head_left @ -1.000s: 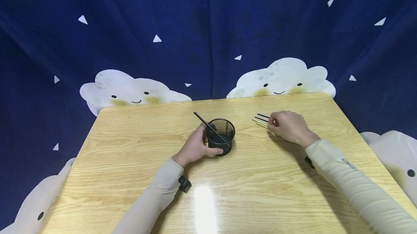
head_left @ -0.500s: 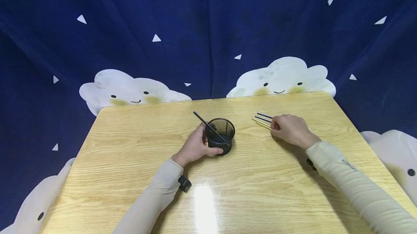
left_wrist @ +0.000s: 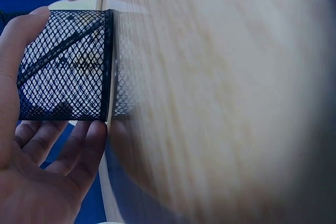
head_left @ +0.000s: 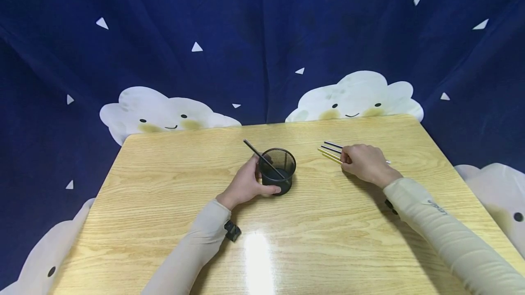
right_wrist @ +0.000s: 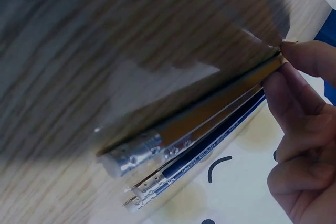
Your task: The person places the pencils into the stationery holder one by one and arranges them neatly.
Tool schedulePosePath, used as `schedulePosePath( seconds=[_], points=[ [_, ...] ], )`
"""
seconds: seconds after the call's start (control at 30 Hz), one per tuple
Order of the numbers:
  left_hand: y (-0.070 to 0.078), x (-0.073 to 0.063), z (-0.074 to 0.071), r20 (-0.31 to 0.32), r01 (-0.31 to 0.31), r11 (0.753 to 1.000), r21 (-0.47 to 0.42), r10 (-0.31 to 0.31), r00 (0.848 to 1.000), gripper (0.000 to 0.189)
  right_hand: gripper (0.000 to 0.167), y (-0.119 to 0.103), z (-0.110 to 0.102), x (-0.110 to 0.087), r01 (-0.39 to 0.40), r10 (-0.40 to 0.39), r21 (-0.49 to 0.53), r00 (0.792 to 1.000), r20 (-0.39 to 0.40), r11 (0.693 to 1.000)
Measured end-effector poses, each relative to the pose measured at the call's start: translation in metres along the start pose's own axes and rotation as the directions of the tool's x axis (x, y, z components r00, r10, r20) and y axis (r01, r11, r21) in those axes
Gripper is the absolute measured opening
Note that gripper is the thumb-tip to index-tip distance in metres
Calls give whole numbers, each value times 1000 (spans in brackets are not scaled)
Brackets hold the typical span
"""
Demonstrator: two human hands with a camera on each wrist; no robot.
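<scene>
My left hand (head_left: 246,182) grips a black mesh pencil cup (head_left: 287,185) standing on the table. A dark pencil (head_left: 251,147) leans in the cup, its end sticking out over the rim to the left; it also shows through the mesh in the left wrist view. To the right, two yellow pencils (head_left: 330,156) and two blue pencils (head_left: 333,145) lie side by side on the table. My right hand (head_left: 366,163) pinches one yellow pencil (right_wrist: 210,103) between thumb and fingers at its far end from the eraser. Its knuckles hide part of the pencils in the head view.
The wooden table (head_left: 172,163) has a bright glare patch near its front. Behind it hangs a dark blue curtain (head_left: 229,17) printed with clouds. A small black device (head_left: 232,230) sits at the left wrist.
My right hand has shifted slightly right along the pencils, showing more of their left ends. A whitish pencil end now shows right of that hand. The left hand and cup have stayed put.
</scene>
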State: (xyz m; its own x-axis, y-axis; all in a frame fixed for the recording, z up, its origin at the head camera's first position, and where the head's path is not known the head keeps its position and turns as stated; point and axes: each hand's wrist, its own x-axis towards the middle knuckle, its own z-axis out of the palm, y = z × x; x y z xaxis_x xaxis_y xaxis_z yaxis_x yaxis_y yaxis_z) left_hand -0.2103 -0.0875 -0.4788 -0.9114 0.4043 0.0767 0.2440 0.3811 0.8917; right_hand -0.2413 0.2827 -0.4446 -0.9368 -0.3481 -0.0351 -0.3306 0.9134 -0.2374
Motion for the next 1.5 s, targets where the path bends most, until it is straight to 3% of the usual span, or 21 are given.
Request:
schedulePosePath(
  seconds=[0.73,1.1,1.27,1.5],
  points=[
    [0,0,0,4,4,1000,-10,-4,1000,82,12,-1,4,-1,31,-32,-21,997,-64,999],
    [0,0,0,10,7,1000,-15,-7,1000,86,9,-7,-2,-4,28,-20,55,991,-136,998],
    [-1,0,0,12,4,1000,-18,-4,1000,87,7,-13,-9,-3,59,-38,86,973,-227,995],
    [-1,1,0,10,7,1000,-14,-7,1000,85,6,-25,-20,2,113,-50,153,930,-365,982]
  ],
)
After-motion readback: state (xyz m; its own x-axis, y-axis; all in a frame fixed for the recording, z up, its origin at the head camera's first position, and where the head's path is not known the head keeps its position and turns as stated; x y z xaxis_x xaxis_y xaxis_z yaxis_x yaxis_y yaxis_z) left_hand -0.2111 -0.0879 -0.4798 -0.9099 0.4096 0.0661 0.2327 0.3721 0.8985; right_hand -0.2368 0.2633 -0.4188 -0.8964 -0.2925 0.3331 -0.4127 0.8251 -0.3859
